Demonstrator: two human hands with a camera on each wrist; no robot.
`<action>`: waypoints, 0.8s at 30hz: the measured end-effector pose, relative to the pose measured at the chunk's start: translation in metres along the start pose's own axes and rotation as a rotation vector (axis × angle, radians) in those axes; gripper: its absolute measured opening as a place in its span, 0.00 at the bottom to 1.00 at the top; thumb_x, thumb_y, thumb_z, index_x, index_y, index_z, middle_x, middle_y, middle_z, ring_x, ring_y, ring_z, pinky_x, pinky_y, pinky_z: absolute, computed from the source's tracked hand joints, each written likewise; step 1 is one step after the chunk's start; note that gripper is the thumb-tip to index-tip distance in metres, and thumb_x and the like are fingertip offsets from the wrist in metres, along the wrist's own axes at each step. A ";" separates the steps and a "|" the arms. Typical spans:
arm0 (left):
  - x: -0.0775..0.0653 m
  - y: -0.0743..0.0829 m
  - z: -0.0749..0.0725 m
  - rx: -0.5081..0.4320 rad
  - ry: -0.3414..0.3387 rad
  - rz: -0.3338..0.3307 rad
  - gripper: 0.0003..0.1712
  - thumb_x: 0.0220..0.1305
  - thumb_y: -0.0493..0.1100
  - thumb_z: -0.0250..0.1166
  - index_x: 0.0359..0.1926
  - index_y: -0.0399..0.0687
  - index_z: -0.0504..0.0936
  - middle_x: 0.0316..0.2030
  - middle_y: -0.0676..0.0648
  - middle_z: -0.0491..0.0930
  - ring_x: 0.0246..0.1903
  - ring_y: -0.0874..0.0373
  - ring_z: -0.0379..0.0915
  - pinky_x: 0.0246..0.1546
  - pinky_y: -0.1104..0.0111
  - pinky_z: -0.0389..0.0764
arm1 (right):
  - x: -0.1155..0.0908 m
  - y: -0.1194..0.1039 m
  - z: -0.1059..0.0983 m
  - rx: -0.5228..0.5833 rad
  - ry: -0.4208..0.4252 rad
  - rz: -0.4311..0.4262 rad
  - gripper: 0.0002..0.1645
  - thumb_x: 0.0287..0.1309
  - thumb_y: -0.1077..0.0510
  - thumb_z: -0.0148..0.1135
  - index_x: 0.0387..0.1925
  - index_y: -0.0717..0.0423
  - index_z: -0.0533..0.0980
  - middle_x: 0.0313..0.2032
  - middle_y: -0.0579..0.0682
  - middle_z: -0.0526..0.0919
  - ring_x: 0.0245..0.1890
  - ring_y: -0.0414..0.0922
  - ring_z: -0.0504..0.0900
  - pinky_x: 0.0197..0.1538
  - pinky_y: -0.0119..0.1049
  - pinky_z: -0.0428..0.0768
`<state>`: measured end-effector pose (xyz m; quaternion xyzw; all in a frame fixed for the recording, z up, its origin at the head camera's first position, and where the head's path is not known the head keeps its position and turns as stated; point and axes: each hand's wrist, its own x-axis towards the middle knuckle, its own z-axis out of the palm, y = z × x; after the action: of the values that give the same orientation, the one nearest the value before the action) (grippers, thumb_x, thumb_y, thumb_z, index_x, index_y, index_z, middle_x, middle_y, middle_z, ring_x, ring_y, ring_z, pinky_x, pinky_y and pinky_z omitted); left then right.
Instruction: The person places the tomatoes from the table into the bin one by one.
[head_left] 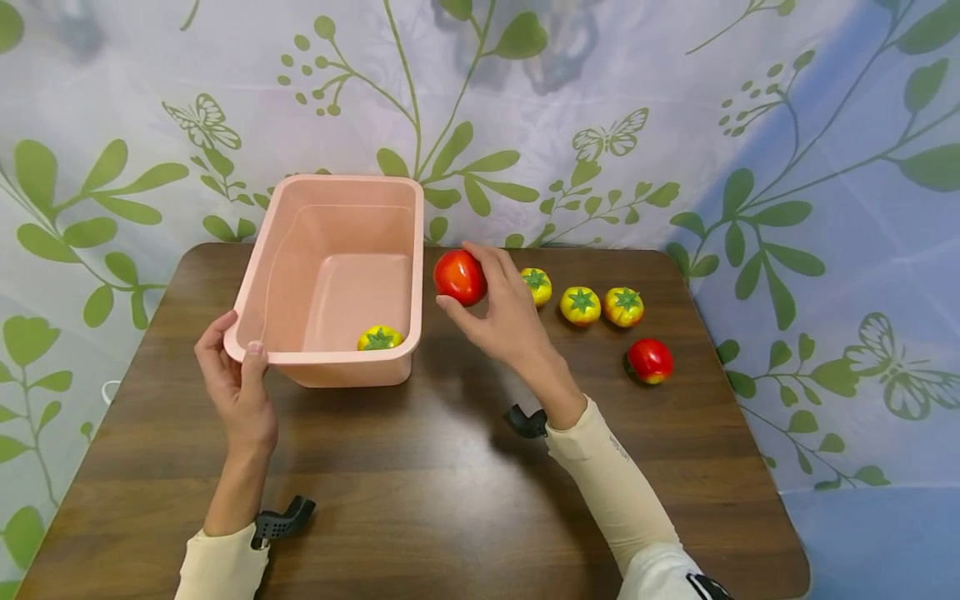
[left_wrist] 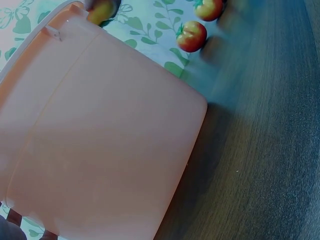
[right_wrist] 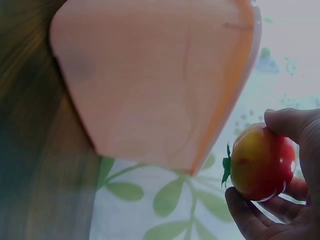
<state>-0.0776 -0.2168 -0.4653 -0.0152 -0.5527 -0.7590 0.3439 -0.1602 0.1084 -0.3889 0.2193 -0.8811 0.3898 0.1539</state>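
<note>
My right hand grips a shiny red tomato just to the right of a pink plastic bin. In the right wrist view the held tomato shows a yellow patch and a green leafy top, with thumb and fingers around its sides. My left hand holds the bin's near left corner, thumb over the rim and fingers outside. One yellow tomato with a green top lies inside the bin, at its near right corner. The left wrist view is mostly filled by the bin's outer wall.
Right of my right hand, yellow tomatoes stand in a row, one partly behind the hand. Nearer lies a red tomato. All rest on a brown wooden table, backed by a leaf-patterned cloth.
</note>
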 end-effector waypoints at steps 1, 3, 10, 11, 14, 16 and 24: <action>0.000 0.000 0.000 -0.001 0.001 0.000 0.30 0.71 0.29 0.55 0.73 0.35 0.67 0.69 0.40 0.67 0.67 0.46 0.67 0.59 0.70 0.81 | 0.002 -0.005 0.001 0.001 0.002 -0.015 0.43 0.64 0.42 0.73 0.75 0.51 0.69 0.69 0.52 0.75 0.64 0.48 0.79 0.65 0.46 0.86; 0.000 0.000 0.001 -0.006 0.003 -0.001 0.30 0.71 0.29 0.55 0.73 0.35 0.68 0.69 0.40 0.68 0.66 0.46 0.67 0.57 0.69 0.80 | 0.006 -0.013 0.005 0.004 0.007 -0.044 0.43 0.64 0.43 0.73 0.74 0.51 0.69 0.68 0.52 0.76 0.64 0.47 0.80 0.65 0.45 0.85; -0.002 0.002 0.002 0.004 0.004 -0.003 0.29 0.72 0.29 0.55 0.72 0.38 0.70 0.69 0.39 0.68 0.68 0.45 0.67 0.61 0.70 0.81 | 0.015 -0.040 0.016 0.011 -0.024 -0.124 0.43 0.64 0.44 0.74 0.74 0.52 0.69 0.67 0.51 0.76 0.66 0.47 0.77 0.66 0.45 0.85; -0.002 0.003 0.002 0.004 0.003 -0.005 0.29 0.72 0.30 0.55 0.72 0.38 0.70 0.69 0.39 0.68 0.68 0.44 0.66 0.62 0.70 0.81 | 0.015 -0.042 0.018 0.011 -0.032 -0.131 0.43 0.63 0.44 0.74 0.74 0.52 0.69 0.67 0.51 0.76 0.66 0.47 0.77 0.66 0.44 0.85; -0.002 0.004 0.002 0.008 0.000 -0.008 0.29 0.72 0.30 0.56 0.73 0.38 0.69 0.70 0.39 0.68 0.70 0.44 0.66 0.64 0.70 0.80 | 0.014 -0.049 0.024 0.010 -0.053 -0.143 0.43 0.63 0.44 0.75 0.74 0.50 0.68 0.67 0.51 0.76 0.66 0.47 0.77 0.65 0.44 0.86; -0.002 0.004 0.003 0.009 0.001 -0.009 0.29 0.72 0.30 0.56 0.73 0.37 0.69 0.70 0.40 0.67 0.70 0.44 0.65 0.64 0.70 0.80 | 0.013 -0.051 0.027 0.006 -0.063 -0.150 0.44 0.62 0.44 0.75 0.74 0.50 0.68 0.68 0.51 0.76 0.66 0.47 0.77 0.64 0.44 0.86; 0.000 0.003 0.002 -0.004 0.006 -0.012 0.29 0.73 0.30 0.56 0.73 0.36 0.68 0.70 0.40 0.68 0.68 0.46 0.66 0.60 0.70 0.80 | 0.010 -0.055 0.034 -0.019 -0.091 -0.182 0.44 0.64 0.41 0.74 0.75 0.49 0.68 0.67 0.50 0.76 0.61 0.47 0.77 0.66 0.41 0.81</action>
<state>-0.0764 -0.2156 -0.4625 -0.0104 -0.5502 -0.7622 0.3410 -0.1448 0.0472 -0.3724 0.3146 -0.8672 0.3556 0.1504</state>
